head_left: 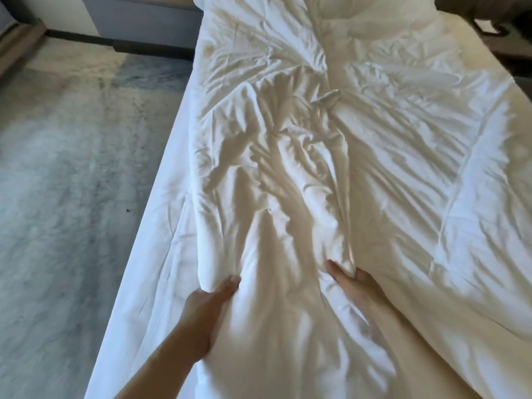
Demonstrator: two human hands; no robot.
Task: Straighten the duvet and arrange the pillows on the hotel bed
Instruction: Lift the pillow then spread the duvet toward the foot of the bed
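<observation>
A white duvet lies heavily creased along the bed, bunched into long folds down its middle. My left hand grips a fold of the duvet near its left edge, thumb on top and fingers hidden under the fabric. My right hand pinches a ridge of the duvet between thumb and fingers, a little to the right. White pillows lie rumpled at the far head of the bed, partly cut off by the frame's top.
The white bed sheet shows along the bed's left side. Grey patterned carpet covers the floor on the left. A grey cabinet or wall panel stands at the far left. Dark furniture sits at the far right.
</observation>
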